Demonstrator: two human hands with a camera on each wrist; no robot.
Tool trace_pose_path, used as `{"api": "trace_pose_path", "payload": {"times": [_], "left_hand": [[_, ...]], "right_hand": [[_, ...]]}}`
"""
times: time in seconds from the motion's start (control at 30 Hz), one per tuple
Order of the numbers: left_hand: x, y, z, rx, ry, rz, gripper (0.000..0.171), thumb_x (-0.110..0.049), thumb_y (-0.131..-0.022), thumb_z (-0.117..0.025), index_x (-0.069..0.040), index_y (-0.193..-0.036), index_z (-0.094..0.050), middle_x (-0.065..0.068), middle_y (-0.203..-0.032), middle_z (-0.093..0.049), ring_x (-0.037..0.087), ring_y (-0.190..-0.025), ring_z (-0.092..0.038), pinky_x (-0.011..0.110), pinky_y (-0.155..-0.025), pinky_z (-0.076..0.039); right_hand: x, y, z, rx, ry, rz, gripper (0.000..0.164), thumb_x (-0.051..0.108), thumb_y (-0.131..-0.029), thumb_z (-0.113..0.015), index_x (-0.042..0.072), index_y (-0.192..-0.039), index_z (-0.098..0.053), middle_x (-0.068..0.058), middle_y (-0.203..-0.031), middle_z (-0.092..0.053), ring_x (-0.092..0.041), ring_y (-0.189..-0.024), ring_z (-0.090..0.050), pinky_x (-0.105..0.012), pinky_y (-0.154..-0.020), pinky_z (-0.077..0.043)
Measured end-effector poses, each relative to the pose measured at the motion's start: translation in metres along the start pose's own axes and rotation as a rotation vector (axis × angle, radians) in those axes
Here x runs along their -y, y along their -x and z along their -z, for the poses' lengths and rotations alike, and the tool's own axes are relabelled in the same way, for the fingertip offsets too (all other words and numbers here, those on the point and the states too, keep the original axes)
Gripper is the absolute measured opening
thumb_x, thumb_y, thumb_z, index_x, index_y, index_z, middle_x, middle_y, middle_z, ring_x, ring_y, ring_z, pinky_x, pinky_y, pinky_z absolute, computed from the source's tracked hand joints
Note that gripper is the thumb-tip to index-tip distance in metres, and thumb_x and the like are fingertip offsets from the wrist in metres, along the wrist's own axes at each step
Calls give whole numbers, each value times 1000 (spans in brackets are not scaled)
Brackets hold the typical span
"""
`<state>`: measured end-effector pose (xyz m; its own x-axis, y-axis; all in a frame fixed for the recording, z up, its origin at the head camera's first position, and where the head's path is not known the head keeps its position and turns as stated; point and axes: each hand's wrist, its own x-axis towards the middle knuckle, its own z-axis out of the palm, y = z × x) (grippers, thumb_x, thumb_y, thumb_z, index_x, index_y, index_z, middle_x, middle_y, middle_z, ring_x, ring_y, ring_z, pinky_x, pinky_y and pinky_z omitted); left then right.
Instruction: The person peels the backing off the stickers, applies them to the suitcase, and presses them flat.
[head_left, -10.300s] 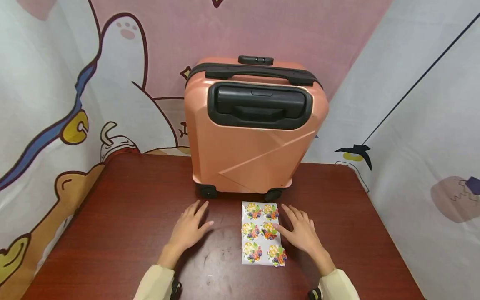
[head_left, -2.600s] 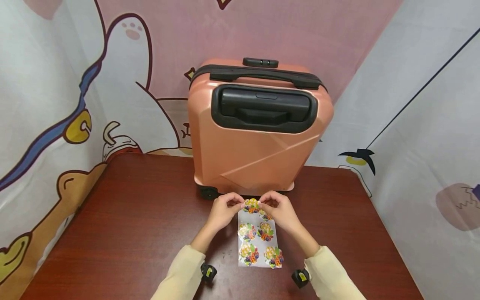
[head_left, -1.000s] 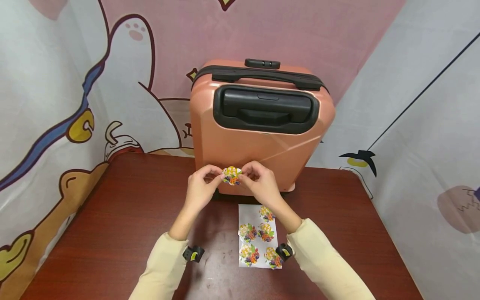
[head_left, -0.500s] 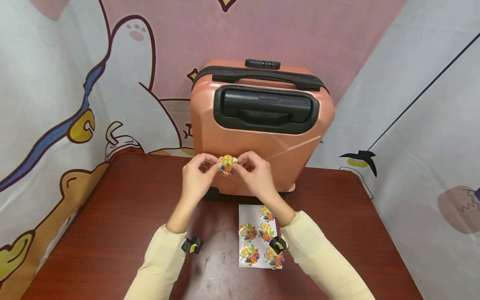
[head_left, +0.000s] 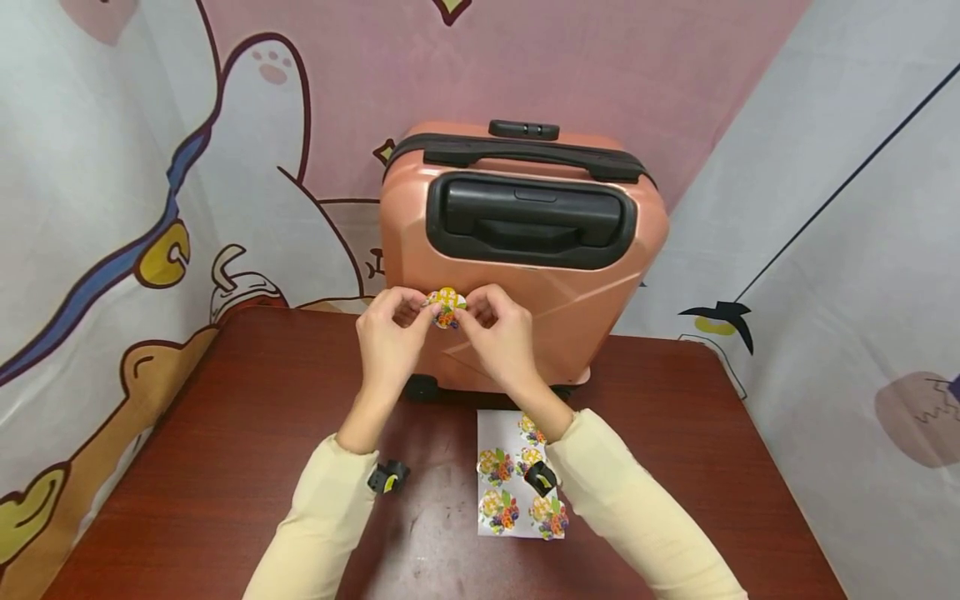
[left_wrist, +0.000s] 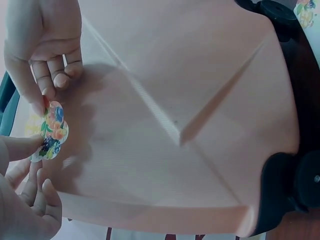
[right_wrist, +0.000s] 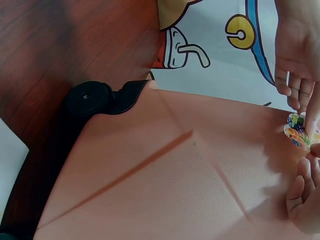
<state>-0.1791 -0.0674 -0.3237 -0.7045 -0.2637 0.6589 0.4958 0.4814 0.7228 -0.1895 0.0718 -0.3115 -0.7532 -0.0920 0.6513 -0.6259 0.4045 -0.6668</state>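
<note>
Left hand (head_left: 388, 340) pinches the sticker (head_left: 448, 302) — left edge; right hand (head_left: 502, 340) pinches the right.

Two hands (head_left: 390, 340), six stickers (head_left: 447, 305), one suitcase (head_left: 558, 312)

Bright head view, glare on tabletop (head_left: 431, 557), dimmer wrist views

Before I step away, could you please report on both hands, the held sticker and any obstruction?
Left hand and right hand pinch one fruit sticker at opposite edges. In front of suitcase, contact unclear. No obstruction visible between.
</note>
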Motion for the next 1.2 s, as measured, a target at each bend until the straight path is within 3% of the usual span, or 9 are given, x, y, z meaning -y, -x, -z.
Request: {"api": "trace_pose_path", "payload": {"times": [0.33, 0.8, 1.2], "left_hand": [[-4, -9, 0, -84, 36, -23, 16, -10, -74, -76, 0, -77, -64, 11, -71, -58, 19, -63, -56, 29, -56, -46], [-8, -15, 0, -118, 3, -38, 17, -11, -75, -75, 1, -78, -63, 12, -73, -56, 23, -65, -55, 32, -60, -43], [-9, -17, -1, -136, -45, -65, 17, -10, -75, -75, 1, -78, -63, 13, -74, -56, 24, -67, -55, 34, -62, -43]], "right_hand": [[11, -9, -10, -104, 41, 20, 14, 0, -73, -71, -1, -78, -58, -9, -65, -59, -18, -56, -55, -24, -54, -46], [18, -17, -22, -213, 126, 107, 19, 2, -72, -74, -2, -77, -56, -10, -66, -56, -18, -57, -54, -26, -53, -47], [18, -16, -27, -234, 242, 136, 20, 6, -75, -73, -1, -79, -55, -10, -68, -54, -19, -59, -55, -28, -55, -47]]}}
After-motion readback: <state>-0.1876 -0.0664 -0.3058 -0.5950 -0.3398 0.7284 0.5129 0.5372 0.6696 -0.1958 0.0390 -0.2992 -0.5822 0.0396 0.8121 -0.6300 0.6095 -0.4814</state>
